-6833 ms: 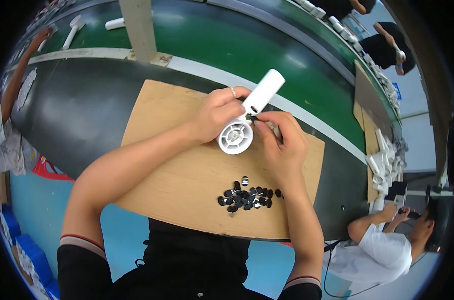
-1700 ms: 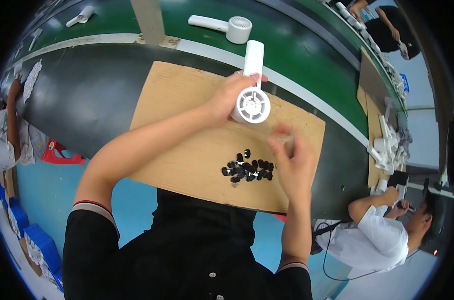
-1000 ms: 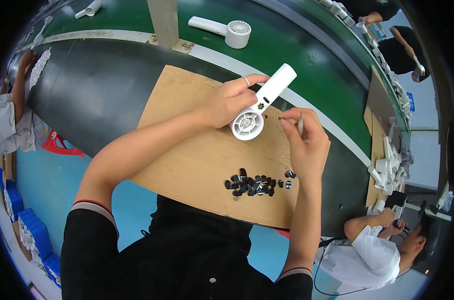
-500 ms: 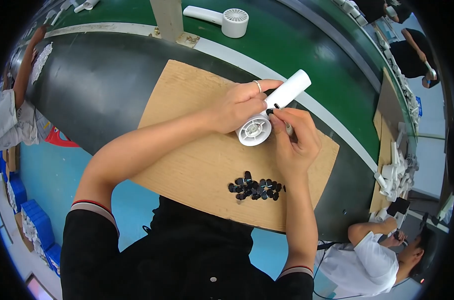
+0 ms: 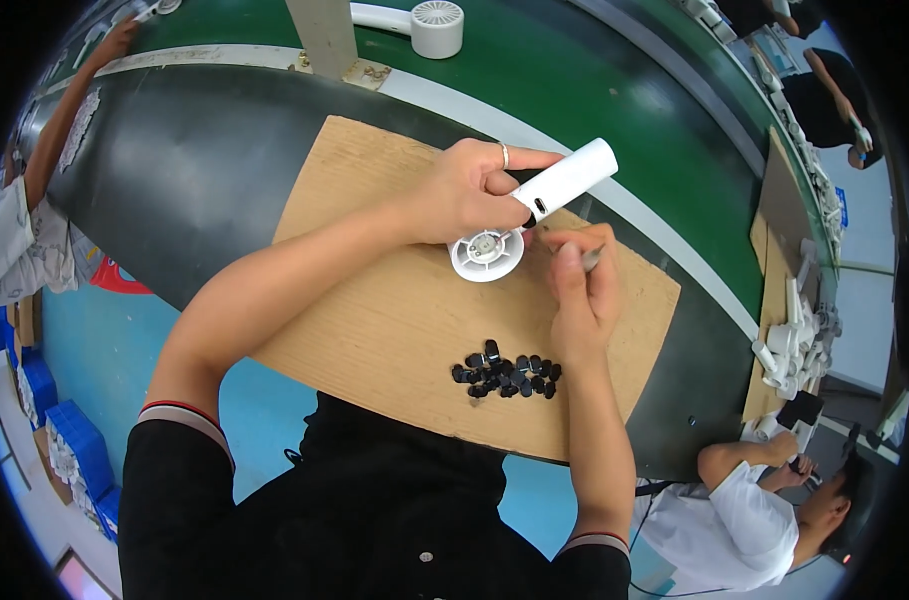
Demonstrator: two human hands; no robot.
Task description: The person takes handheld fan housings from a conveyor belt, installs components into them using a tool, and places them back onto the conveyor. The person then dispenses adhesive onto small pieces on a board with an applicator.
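Observation:
My left hand (image 5: 466, 195) is closed around a white handheld fan (image 5: 577, 178), index finger stretched along its handle and thumb pressing near a small black piece (image 5: 530, 220) at the neck. The handle points up and right, and the round ribbed fan head (image 5: 486, 256) lies lower left. A dark slot shows on the handle's side. Just right of the fan, my right hand (image 5: 584, 290) is closed on a thin greyish tool (image 5: 593, 258), mostly hidden by the fingers. Below, a pile of small black oval pieces (image 5: 504, 375) lies on the brown board (image 5: 374, 300).
Beyond the dark worktop (image 5: 214, 140) runs a green conveyor (image 5: 564, 70) carrying another white fan (image 5: 436, 30). A metal post (image 5: 324, 35) stands at the belt's edge. One person works at right (image 5: 744, 510), another person's arm (image 5: 59, 130) reaches in at left.
My right hand has drawn back from the fan's neck. My left hand and the fan have shifted slightly left, and the handle's slot now shows. The belt's fan has moved left.

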